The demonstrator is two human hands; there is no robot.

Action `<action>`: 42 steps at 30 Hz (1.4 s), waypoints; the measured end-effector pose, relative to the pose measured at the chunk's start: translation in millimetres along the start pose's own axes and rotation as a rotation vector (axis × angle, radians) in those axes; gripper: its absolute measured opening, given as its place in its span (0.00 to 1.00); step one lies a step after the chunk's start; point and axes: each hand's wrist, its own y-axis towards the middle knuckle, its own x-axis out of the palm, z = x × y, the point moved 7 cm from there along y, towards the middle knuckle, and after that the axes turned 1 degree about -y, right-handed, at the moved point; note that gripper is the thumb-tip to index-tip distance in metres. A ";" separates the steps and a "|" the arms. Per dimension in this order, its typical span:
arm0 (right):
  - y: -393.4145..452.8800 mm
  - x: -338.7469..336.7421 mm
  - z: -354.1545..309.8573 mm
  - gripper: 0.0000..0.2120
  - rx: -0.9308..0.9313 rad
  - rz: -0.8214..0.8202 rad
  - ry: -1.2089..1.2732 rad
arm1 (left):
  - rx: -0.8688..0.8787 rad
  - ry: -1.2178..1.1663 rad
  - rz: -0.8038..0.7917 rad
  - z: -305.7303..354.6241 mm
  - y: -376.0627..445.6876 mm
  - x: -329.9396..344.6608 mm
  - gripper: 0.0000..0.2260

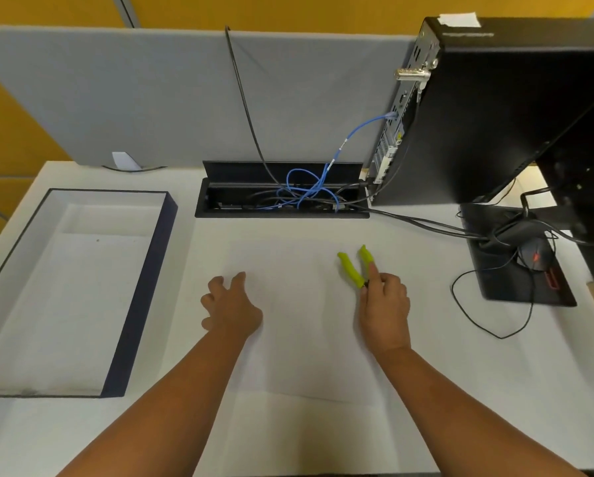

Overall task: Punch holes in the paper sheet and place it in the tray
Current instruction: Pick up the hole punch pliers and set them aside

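My right hand (385, 308) is touching the green punch (354, 268) on the paper sheet (295, 339), but I cannot tell if my grip is clamped on it. My left hand (232, 306) is resting on the sheet with fingers apart. The tray (140, 297) is sitting left on the tabletop (409, 425).
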 end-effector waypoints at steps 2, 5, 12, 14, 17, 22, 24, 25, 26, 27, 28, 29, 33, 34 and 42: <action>-2.7 5.2 9.0 0.28 0.045 -0.013 -0.016 | -0.034 -0.059 -0.027 -2.2 -1.4 2.6 0.34; -9.3 18.9 6.2 0.28 0.003 -0.055 -0.055 | -0.048 -0.076 -0.045 -1.2 -5.2 3.0 0.35; -8.6 41.0 -28.1 0.31 -0.141 -0.115 -0.105 | 0.240 -0.007 0.030 24.5 -7.6 0.6 0.31; -7.5 40.1 -28.9 0.31 -0.137 -0.102 -0.088 | 0.255 -0.046 0.032 21.6 -7.3 2.1 0.29; -2.1 28.4 -15.4 0.27 -0.024 -0.022 -0.081 | 0.233 -0.004 0.006 14.2 -5.6 1.3 0.39; -0.6 16.5 20.2 0.26 0.185 0.028 -0.147 | 0.213 0.001 -0.045 10.5 3.6 -4.6 0.48; 1.0 14.7 16.8 0.28 0.169 0.038 -0.173 | 0.211 0.009 -0.048 11.5 6.1 -5.7 0.49; 2.1 14.7 9.5 0.30 0.140 0.039 -0.170 | 0.214 0.007 -0.049 12.1 7.0 -6.0 0.48; 2.4 15.2 -0.8 0.31 0.098 0.037 -0.160 | 0.218 0.003 -0.050 12.9 7.6 -5.9 0.48; 1.6 16.7 -13.6 0.32 0.040 0.028 -0.146 | 0.225 0.001 -0.048 14.0 7.9 -5.8 0.47; -0.6 18.9 -27.9 0.33 -0.034 0.014 -0.131 | 0.230 0.004 -0.046 14.7 8.0 -5.5 0.46; -4.1 22.0 -42.2 0.33 -0.114 -0.006 -0.111 | 0.235 0.009 -0.042 15.4 7.8 -5.5 0.45; -27.8 49.2 -74.0 0.31 -0.354 -0.177 -0.039 | 0.266 0.028 -0.024 18.5 5.8 -4.7 0.41; -32.7 54.4 -74.6 0.30 -0.383 -0.210 -0.033 | 0.268 0.031 -0.022 18.8 5.8 -4.6 0.41; -38.2 59.4 -71.8 0.25 -0.408 -0.270 -0.049 | 0.207 0.069 -0.121 18.6 23.4 -9.4 0.50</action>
